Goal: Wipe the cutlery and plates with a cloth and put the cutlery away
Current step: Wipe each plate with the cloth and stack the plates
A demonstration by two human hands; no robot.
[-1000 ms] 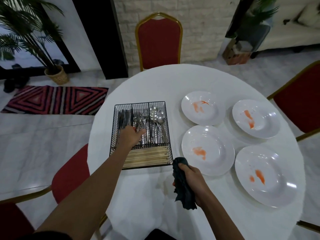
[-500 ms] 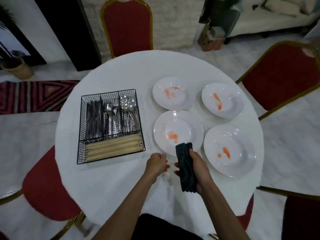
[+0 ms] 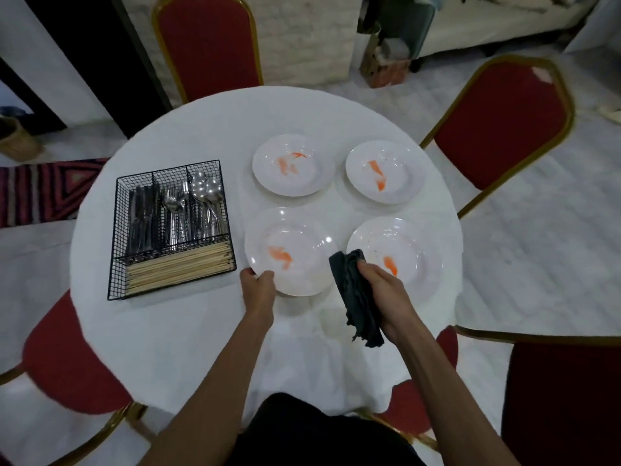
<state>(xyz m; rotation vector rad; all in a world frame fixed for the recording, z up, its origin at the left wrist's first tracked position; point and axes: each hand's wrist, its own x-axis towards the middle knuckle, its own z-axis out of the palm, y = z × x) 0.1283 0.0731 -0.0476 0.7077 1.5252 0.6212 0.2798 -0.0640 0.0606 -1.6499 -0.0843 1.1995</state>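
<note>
Left hand (image 3: 258, 284) is gripping the rim of the near-left plate (image 3: 302, 230), my fingers curled; right hand (image 3: 386, 290) is clutching the dark cloth (image 3: 351, 284) above the bench (image 3: 168, 331).

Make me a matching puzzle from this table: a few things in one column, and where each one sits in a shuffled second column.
Things:
1. dark cloth
2. near-left plate
3. chopsticks
4. spoons

Places:
a. front section of the wire basket
b. rim held by the left hand
c. gripped in the right hand
d. rear right section of the wire basket

Pairs: 1-c, 2-b, 3-a, 4-d
</note>
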